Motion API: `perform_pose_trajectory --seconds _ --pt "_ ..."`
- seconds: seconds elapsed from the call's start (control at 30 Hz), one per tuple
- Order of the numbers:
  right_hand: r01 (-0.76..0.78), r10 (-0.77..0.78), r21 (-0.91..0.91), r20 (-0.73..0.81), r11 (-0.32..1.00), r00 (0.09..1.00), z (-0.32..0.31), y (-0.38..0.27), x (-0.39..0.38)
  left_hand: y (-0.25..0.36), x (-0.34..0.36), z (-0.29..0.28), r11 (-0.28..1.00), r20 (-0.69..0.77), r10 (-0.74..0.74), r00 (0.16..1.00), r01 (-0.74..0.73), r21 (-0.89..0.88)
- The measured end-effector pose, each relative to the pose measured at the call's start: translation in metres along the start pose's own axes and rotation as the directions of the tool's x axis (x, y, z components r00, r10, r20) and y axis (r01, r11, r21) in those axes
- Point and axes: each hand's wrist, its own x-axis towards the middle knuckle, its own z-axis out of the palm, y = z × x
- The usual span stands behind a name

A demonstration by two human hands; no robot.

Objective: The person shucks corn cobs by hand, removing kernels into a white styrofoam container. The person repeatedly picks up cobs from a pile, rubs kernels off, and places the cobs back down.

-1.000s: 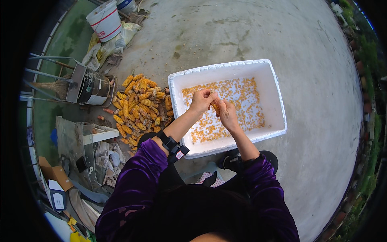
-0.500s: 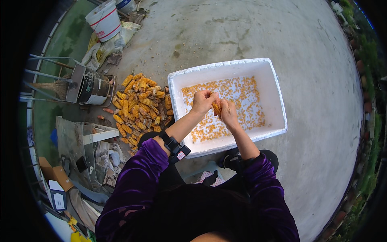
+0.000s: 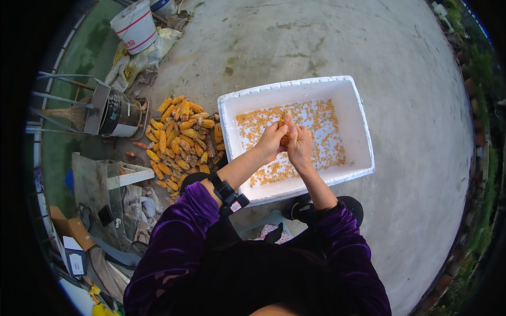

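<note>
Both hands are closed around a corn cob, held over a white foam box. The cob's upper end pokes up between my fingers, pale reddish with yellow kernels below it. My left hand grips it from the left, and my right hand from the right, thumb up against it. Loose yellow kernels lie scattered over the box's white bottom. Just left of the box, on the concrete, is a pile of yellow corn cobs, some with brownish patches.
A white bucket with red bands and plastic sacks stand upper left. Along the left are a dark drum, a straw broom, weathered panels and a cardboard box. Plants line the concrete floor's right edge.
The cob has risen and turned more upright, showing more of its upper end. My left hand has shifted slightly down, and my right fingers have moved up along the cob.
</note>
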Motion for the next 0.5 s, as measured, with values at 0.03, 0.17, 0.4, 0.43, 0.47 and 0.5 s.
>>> perform_pose_trajectory --seconds 0.03,0.17,0.4,0.43,0.47,0.5 --pt "0.055 -0.057 -0.096 -0.017 0.994 0.998 0.0 0.012 0.003 0.003 0.004 -0.006 0.999 0.058 -0.03 0.998 0.029 0.013" --pt "-0.417 0.285 0.838 0.329 0.352 0.9 -0.012 0.008 0.019 0.015 0.004 -0.018 0.978 0.189 -0.192 0.963 0.204 -0.043" --pt "-0.335 0.09 0.903 0.322 0.269 0.942 -0.017 0.009 0.02 0.023 -0.006 -0.005 0.992 0.09 0.03 0.996 -0.04 0.118" --pt "-0.316 0.105 0.897 0.298 0.31 0.949 -0.016 0.008 0.019 0.023 -0.006 -0.005 0.986 0.08 0.043 0.996 -0.055 0.159" --pt "-0.298 0.119 0.888 0.273 0.352 0.955 -0.014 0.007 0.015 0.022 -0.005 -0.007 0.978 0.071 0.056 0.996 -0.07 0.199" --pt "-0.28 0.13 0.877 0.249 0.391 0.96 -0.011 0.005 0.011 0.021 -0.005 -0.009 0.967 0.06 0.072 0.996 -0.084 0.24"
